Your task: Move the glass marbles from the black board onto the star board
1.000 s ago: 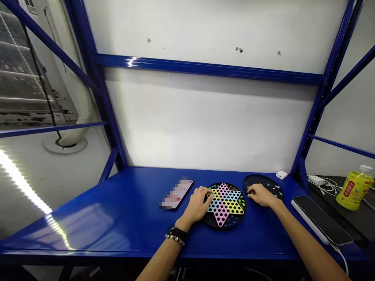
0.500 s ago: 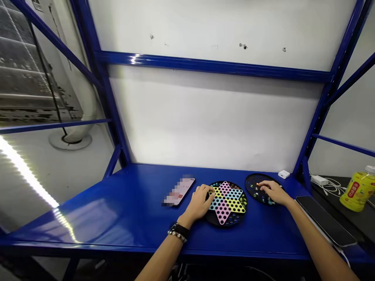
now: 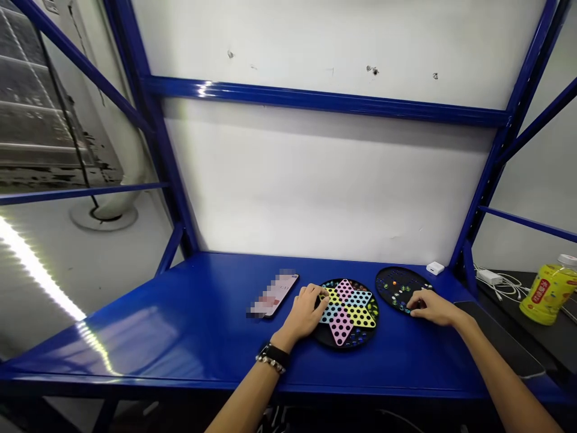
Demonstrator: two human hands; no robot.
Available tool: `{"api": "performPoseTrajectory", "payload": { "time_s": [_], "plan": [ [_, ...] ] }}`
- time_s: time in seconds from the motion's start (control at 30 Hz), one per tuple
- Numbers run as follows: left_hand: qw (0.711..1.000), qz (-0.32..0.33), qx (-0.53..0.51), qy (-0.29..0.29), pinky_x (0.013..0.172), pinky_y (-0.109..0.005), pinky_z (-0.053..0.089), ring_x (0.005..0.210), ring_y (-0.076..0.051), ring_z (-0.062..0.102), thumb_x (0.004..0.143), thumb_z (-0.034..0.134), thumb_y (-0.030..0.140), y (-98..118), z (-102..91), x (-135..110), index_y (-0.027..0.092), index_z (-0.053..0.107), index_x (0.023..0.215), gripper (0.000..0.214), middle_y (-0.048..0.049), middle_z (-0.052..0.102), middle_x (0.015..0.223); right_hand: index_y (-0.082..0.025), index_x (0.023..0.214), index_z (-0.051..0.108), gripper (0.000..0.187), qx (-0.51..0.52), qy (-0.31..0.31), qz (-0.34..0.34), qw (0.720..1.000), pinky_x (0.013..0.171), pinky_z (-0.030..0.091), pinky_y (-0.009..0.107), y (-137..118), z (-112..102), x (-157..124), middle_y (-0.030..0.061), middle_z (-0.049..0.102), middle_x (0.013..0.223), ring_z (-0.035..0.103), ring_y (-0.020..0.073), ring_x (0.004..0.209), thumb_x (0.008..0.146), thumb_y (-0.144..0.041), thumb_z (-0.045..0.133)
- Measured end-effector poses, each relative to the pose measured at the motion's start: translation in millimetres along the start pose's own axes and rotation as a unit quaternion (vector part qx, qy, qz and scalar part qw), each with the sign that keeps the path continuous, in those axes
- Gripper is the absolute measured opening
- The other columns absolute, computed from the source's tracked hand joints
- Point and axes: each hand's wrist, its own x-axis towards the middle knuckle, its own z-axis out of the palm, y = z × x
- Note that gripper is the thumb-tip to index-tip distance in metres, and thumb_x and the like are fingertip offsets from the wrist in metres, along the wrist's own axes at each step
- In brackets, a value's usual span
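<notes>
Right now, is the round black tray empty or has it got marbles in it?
Not empty. Small coloured marbles lie scattered in the black tray, just beside the right hand.

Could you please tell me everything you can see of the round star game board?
The game board is a round black disc, plastic by its look, bearing a six-pointed star of pink, yellow and pale blue fields dotted with holes. It lies flat on the blue table. The left hand rests on its left rim.

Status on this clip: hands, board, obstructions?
Left hand on Chinese checkers board, left edge. Right hand at marble tray, near rim. Smartphone lies apart, left.
</notes>
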Motion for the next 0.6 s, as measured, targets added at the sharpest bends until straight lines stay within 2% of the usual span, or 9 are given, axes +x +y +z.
{"api": "performPoseTrajectory", "payload": {
  "time_s": [0.13,0.37,0.6],
  "plan": [
    [1.0,0.0,0.001,0.004,0.088,-0.042,0.043,0.102,-0.025,0.054,0.096,0.039,0.042,0.0,0.0,0.1,0.025,0.062,0.098,0.029,-0.0049,0.063,0.109,-0.019,0.105,0.075,0.036,-0.006,-0.01,-0.007,1.0,0.066,0.044,0.03,-6.8,9.0,11.7,0.0044,0.069,0.08,0.061,0.0205,0.073,0.075,-0.038,0.07],
    [1.0,0.001,0.009,0.006,0.086,-0.041,0.044,0.103,-0.025,0.055,0.096,0.039,0.042,0.8,-0.6,-0.9,0.026,0.062,0.098,0.029,-0.0043,0.063,0.109,-0.021,0.107,0.075,0.03,-0.07,0.013,-0.055,0.996,0.073,0.044,0.031,-24.0,24.3,28.4,0.0049,0.069,0.083,0.062,0.0211,0.079,0.083,-0.033,0.061],
    [1.0,-0.002,0.006,0.0,0.088,-0.041,0.043,0.103,-0.025,0.054,0.097,0.039,0.042,0.8,-0.2,-0.7,0.025,0.062,0.098,0.029,-0.0046,0.062,0.109,-0.019,0.09,0.074,0.018,-0.03,-0.013,-0.056,0.998,0.063,0.041,0.026,-30.6,21.7,38.3,0.0015,0.065,0.07,0.058,0.0159,0.067,0.078,-0.031,0.065]
  ]
}}
